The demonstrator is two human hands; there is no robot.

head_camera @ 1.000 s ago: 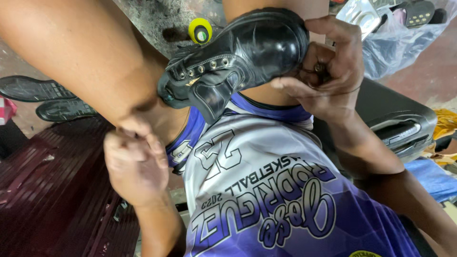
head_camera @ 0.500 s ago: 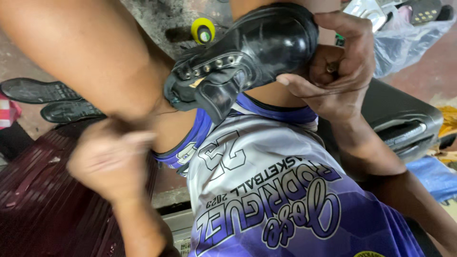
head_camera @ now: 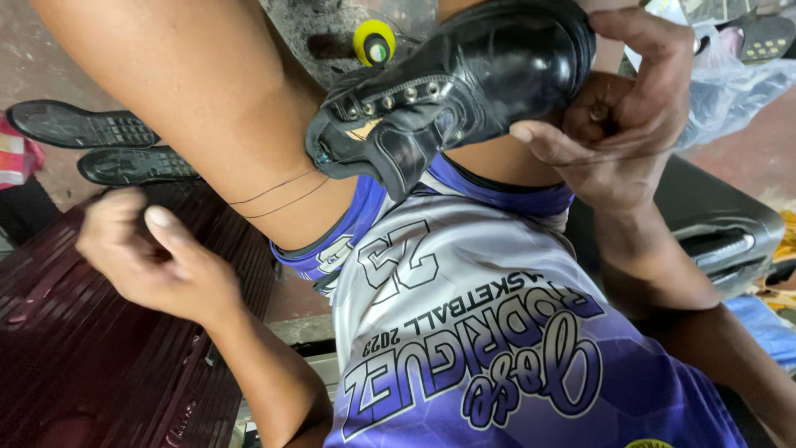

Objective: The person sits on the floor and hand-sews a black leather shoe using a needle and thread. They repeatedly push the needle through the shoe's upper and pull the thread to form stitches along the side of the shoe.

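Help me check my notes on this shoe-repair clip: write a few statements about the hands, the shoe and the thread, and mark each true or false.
1. The black leather lace-up shoe rests on the person's bare thigh. True.
2. The right hand is at the shoe's sole end. True.
3. The left hand grips the shoe's toe. False: it is held away from the shoe, out over the dark red ribbed surface.
4. Thin dark thread runs across the thigh towards the left hand. True.
5. The two flat black soles on the floor are stacked on the shoe. False: they lie apart, beyond the thigh.
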